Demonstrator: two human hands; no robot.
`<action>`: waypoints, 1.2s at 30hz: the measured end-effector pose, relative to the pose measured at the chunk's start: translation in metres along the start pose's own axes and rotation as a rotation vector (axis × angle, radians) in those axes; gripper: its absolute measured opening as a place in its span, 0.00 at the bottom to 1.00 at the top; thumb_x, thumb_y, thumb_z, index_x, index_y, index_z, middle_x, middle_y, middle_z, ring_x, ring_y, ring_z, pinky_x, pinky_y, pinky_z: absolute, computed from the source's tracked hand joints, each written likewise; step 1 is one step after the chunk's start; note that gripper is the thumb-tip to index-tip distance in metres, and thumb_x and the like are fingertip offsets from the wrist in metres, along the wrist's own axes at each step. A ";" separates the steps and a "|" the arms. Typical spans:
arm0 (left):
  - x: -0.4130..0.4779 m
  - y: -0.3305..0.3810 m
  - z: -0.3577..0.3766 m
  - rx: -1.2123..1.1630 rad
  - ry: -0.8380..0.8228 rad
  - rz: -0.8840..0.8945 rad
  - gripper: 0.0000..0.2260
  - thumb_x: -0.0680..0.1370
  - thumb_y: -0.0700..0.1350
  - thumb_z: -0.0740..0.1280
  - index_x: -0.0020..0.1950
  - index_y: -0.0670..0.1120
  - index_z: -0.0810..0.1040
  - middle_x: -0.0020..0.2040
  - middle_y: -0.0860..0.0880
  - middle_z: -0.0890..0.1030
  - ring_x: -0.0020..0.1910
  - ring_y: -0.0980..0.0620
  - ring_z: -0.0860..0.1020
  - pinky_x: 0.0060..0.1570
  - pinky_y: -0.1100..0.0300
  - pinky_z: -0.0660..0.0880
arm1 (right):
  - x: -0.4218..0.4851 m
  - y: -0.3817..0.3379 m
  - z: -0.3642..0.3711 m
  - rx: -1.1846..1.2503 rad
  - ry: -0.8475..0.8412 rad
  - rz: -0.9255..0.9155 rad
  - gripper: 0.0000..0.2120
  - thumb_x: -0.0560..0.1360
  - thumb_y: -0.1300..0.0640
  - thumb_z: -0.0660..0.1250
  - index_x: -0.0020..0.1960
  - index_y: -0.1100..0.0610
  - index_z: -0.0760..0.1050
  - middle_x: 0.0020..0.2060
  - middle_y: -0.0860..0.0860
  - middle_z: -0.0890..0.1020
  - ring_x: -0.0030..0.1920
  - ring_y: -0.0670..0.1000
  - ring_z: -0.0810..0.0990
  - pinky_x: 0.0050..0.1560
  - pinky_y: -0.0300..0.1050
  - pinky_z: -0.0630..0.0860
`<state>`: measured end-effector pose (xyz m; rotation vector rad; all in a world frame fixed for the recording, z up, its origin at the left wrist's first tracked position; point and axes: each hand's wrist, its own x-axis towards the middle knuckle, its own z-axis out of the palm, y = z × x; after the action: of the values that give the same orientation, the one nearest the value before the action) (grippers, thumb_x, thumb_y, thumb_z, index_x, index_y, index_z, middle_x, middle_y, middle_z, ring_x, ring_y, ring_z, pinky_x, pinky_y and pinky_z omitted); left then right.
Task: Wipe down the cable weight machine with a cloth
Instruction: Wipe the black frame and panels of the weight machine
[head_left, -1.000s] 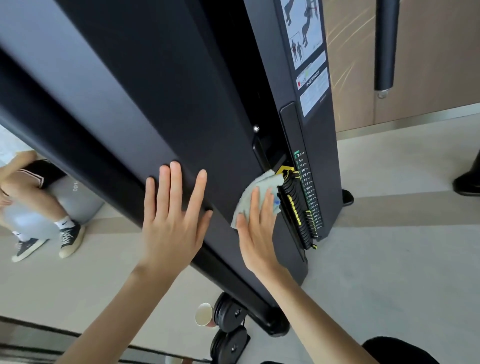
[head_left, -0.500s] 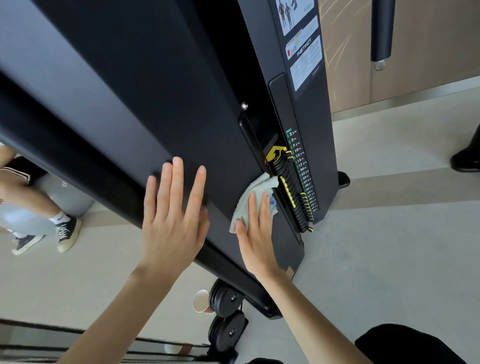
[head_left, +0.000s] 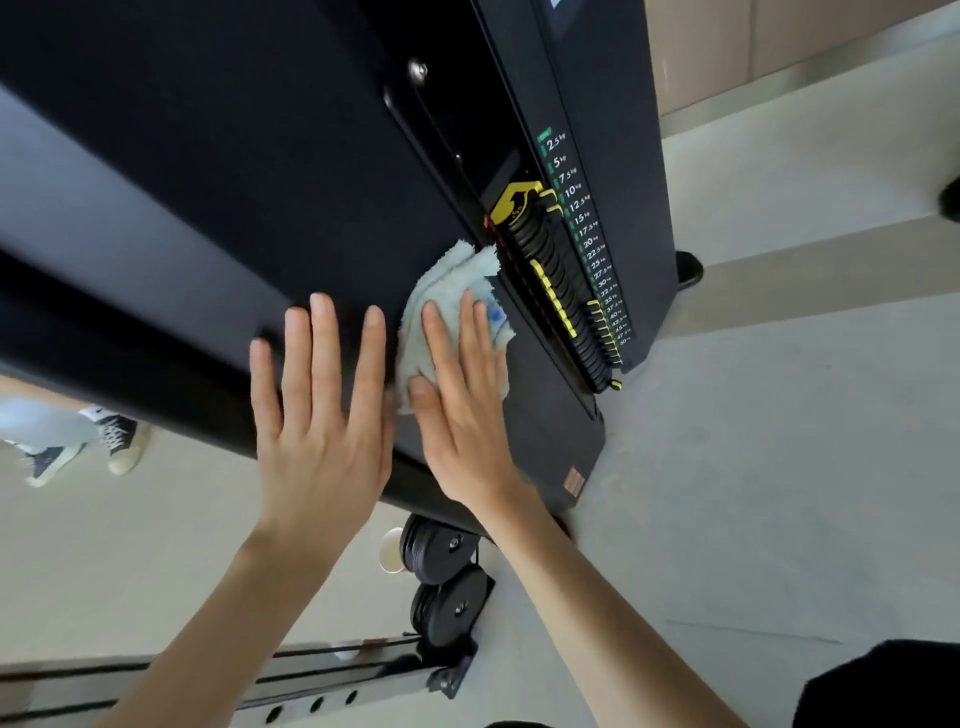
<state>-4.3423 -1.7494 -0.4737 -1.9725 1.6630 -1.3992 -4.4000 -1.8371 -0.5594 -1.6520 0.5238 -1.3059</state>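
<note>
The cloth (head_left: 441, 280), pale and bunched, lies pressed against the black side panel (head_left: 260, 156) of the cable weight machine, its upper edge just beside the weight stack (head_left: 561, 291). My right hand (head_left: 462, 400) lies flat on it, fingers straight and together, thumb on the cloth's lower edge. Nothing is gripped; the palm pins the fabric so that pressure spreads across the panel. My left hand (head_left: 322, 415) rests bare on the same panel just beside the cloth, fingers extended and slightly spread, holding nothing. I judge it is there to brace me as I lean in. The cloth sits close to the yellow selector tabs (head_left: 550, 296); loose terry could snag there, so I would run the next stroke along the panel's length. The numbered weight scale (head_left: 587, 228) lies beyond the stack. The lower panel below my right wrist appears yet to be covered. Below, two pulley wheels (head_left: 441, 556) and a paper cup (head_left: 389, 551) stand on the floor (head_left: 779, 467).
</note>
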 end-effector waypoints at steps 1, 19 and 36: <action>-0.004 0.006 0.004 0.019 -0.007 0.005 0.26 0.83 0.44 0.59 0.79 0.39 0.56 0.76 0.34 0.50 0.76 0.37 0.50 0.75 0.42 0.46 | -0.009 0.013 0.001 0.015 0.010 0.028 0.24 0.82 0.44 0.42 0.77 0.50 0.50 0.76 0.41 0.41 0.78 0.51 0.43 0.74 0.64 0.45; -0.019 0.057 0.051 0.048 0.011 0.062 0.20 0.83 0.47 0.61 0.76 0.48 0.67 0.75 0.39 0.64 0.73 0.33 0.53 0.65 0.28 0.51 | -0.030 0.061 0.002 0.095 0.095 0.091 0.23 0.82 0.52 0.49 0.76 0.58 0.56 0.76 0.59 0.55 0.77 0.56 0.48 0.73 0.66 0.50; -0.030 0.070 0.040 0.030 -0.123 0.097 0.22 0.83 0.47 0.59 0.77 0.44 0.64 0.76 0.36 0.56 0.75 0.35 0.50 0.73 0.36 0.43 | -0.059 0.087 0.007 0.113 0.123 0.157 0.23 0.82 0.53 0.49 0.75 0.57 0.58 0.77 0.56 0.54 0.77 0.55 0.48 0.75 0.58 0.46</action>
<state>-4.3560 -1.7639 -0.5577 -1.8934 1.6494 -1.2355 -4.3958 -1.8288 -0.6642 -1.4160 0.6287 -1.3021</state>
